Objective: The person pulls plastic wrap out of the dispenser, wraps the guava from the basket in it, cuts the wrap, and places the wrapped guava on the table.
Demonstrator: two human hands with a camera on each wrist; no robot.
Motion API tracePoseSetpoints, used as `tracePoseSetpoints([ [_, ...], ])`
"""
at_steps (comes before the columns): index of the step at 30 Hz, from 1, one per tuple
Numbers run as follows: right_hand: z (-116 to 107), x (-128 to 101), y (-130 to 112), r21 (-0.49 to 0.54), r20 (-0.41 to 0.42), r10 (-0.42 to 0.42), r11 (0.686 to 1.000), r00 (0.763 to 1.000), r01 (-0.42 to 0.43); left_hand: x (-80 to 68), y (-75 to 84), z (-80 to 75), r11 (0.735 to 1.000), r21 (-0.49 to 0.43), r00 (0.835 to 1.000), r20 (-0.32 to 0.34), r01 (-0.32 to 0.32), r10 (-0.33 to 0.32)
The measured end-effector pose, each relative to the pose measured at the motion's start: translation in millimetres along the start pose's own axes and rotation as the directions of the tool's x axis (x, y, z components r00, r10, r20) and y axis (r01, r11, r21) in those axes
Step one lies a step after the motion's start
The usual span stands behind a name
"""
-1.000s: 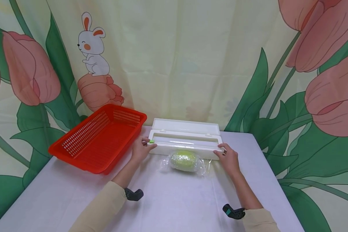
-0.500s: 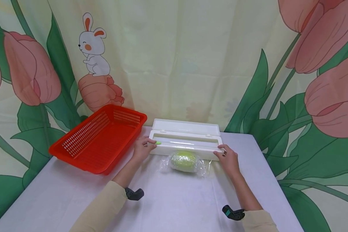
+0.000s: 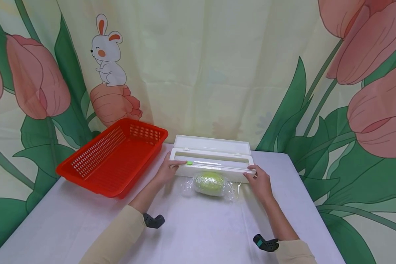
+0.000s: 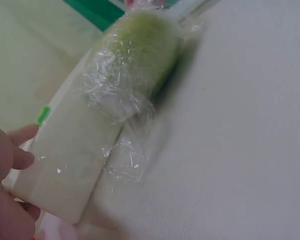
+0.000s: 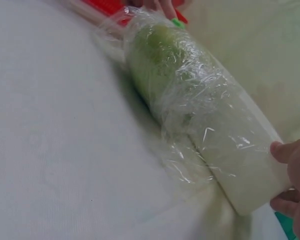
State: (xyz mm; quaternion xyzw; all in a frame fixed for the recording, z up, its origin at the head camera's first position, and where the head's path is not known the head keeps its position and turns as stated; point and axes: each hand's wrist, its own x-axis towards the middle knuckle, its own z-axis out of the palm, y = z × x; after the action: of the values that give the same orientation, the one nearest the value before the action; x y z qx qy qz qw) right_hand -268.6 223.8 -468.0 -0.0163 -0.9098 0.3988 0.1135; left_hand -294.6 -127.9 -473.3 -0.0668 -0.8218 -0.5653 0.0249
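Observation:
A white cling film dispenser box (image 3: 214, 176) lies on the table with its lid (image 3: 212, 143) raised at the back. My left hand (image 3: 166, 170) holds the box's left end, thumb on the front face, while its straight index finger touches a green slide cutter (image 3: 189, 162) on the front rail. My right hand (image 3: 260, 182) grips the right end between thumb and fingers. Against the front wall rests a pale green oblong fruit or vegetable (image 3: 209, 183) wrapped in clear film, loose film at both ends. In the left wrist view the green cutter (image 4: 43, 115) shows beside the index fingertip.
A red plastic basket (image 3: 117, 187) with slotted walls stands left of the box, close to my left hand. The white-covered table (image 3: 204, 234) reaches back to a printed curtain (image 3: 198, 73).
The green cutter has slid right along the rail, pushed by my left index finger, which now stretches farther over the box. My right hand, the box and the wrapped produce stay in place.

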Motion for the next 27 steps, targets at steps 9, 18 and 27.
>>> tracePoseSetpoints([
  [9,3,-5,-9,-0.032,-0.106,-0.111,0.994,0.988,0.108,-9.3,0.0,-8.6,0.984,0.178,0.993,-0.122,0.013,0.009],
  [18,13,-5,-31,0.033,-0.153,-0.245,0.967,0.957,0.253,-4.2,2.2,-11.9,0.953,0.296,0.992,-0.084,-0.061,0.089],
  [27,31,-3,-50,0.119,-0.069,-0.288,0.948,0.955,0.295,-0.1,2.8,-13.7,0.954,0.297,0.997,-0.062,-0.032,0.053],
])
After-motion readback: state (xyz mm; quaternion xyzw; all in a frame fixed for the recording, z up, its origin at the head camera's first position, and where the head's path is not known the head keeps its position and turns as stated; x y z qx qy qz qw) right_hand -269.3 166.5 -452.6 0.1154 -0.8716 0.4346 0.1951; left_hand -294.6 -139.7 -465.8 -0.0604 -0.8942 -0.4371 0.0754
